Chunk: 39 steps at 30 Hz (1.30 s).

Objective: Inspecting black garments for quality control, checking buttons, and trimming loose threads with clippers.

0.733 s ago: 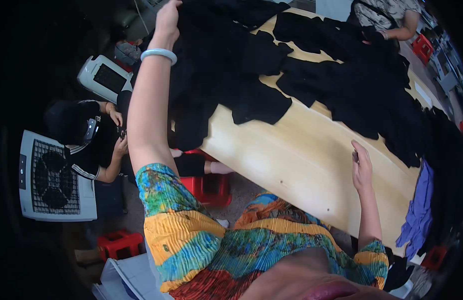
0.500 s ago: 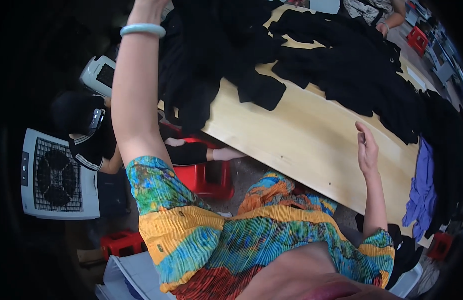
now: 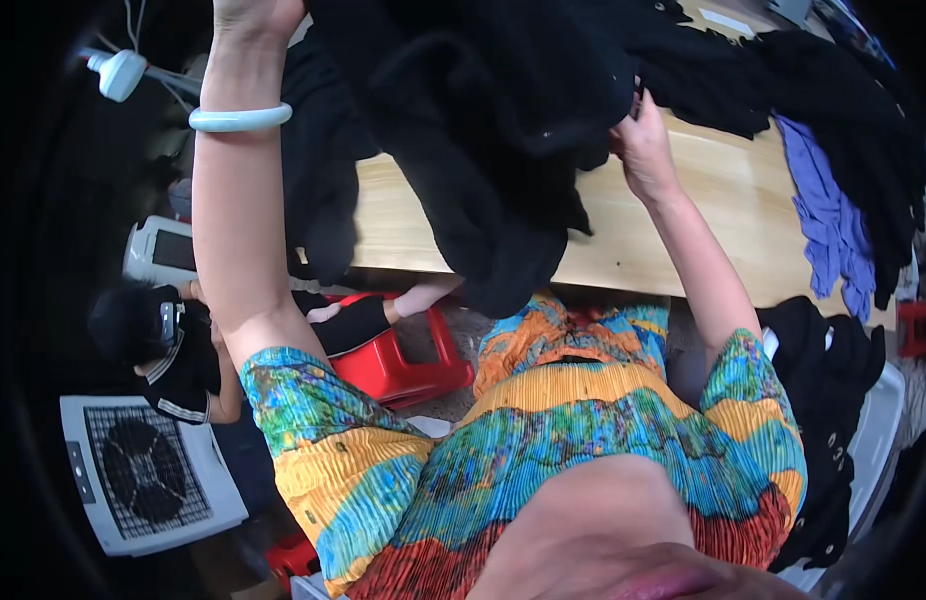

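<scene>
Where cloth (image 3: 493, 170) hangs, table (image 3: 733, 195) hides (partly).

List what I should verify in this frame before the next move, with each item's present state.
1. Right hand gripping the black garment: ok, it pinches the garment's right edge.
2. Left hand gripping: cannot tell, its fingers are cut off by the top edge.
3. Black garment wholly over the table: not ok, its lower end shows past the near edge.
4. Purple cloth apart from both hands: ok, it lies toward the table's right end.
5. Red stool apart from both hands: ok, it stands beyond the table's near edge.
</scene>
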Available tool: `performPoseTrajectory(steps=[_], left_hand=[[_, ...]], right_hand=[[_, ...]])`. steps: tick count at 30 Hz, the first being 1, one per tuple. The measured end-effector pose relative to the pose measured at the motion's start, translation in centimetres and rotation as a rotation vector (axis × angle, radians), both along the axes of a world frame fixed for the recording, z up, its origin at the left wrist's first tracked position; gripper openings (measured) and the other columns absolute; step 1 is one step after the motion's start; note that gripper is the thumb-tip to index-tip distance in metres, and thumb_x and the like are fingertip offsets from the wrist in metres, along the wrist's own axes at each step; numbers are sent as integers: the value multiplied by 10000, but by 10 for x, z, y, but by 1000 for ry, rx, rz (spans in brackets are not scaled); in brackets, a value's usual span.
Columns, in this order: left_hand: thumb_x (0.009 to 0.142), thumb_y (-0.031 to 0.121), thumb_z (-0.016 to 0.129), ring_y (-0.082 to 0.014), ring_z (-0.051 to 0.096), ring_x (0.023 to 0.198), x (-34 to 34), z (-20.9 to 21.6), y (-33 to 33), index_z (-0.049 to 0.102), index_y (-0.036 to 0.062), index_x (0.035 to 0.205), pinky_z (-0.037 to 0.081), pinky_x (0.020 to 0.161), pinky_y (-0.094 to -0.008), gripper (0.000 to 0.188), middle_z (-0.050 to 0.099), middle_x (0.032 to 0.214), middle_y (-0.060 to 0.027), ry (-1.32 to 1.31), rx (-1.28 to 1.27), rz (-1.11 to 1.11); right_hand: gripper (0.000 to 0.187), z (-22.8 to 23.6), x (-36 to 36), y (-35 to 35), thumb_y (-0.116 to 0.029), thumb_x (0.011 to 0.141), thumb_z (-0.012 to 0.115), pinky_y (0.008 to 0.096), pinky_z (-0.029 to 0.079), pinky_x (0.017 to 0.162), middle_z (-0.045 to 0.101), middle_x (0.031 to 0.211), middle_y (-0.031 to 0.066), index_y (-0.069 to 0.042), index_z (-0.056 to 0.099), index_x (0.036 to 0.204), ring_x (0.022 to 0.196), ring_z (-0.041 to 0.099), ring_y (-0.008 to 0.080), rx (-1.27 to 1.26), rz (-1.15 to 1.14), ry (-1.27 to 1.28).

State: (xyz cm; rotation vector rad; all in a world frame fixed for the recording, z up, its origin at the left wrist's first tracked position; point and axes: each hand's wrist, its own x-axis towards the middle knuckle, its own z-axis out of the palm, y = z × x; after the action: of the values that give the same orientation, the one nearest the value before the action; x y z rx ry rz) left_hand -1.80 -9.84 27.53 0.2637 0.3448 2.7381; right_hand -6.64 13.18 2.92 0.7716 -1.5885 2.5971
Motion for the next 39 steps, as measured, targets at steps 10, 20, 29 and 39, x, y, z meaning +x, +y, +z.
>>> performPoseTrajectory(steps=[10,20,29,39], left_hand=[[760,81,520,-129,555,602,-28,-39,40,529,65,644,473,594,-237,117,567,637,-13,163,-361,294],[767,235,568,-190,559,714,-51,-272,-53,547,-8,894,449,635,-291,275,576,766,-115,104,-2292,842],[660,270,691,-382,409,1075,24,-327,121,258,-28,1215,387,876,-387,765,356,1157,-249,514,-2091,495],[629,412,704,-425,420,1026,3,-336,168,183,-33,1265,423,814,-427,935,278,1194,-274,466,-2371,682]], right_hand=[[107,59,15,73,-145,862,451,184,258,404,406,538,-66,-123,493,766,415,314,22,-418,85,-86],[391,5,13,64,-126,813,559,176,204,370,338,588,-77,-134,384,1163,405,273,6,28,166,-296],[347,-50,17,24,-122,838,490,214,399,792,601,962,39,-42,453,1174,860,536,77,476,184,2],[577,-135,-35,141,-51,636,557,292,353,914,494,1162,141,-69,435,1199,1072,482,250,1213,-327,-125]])
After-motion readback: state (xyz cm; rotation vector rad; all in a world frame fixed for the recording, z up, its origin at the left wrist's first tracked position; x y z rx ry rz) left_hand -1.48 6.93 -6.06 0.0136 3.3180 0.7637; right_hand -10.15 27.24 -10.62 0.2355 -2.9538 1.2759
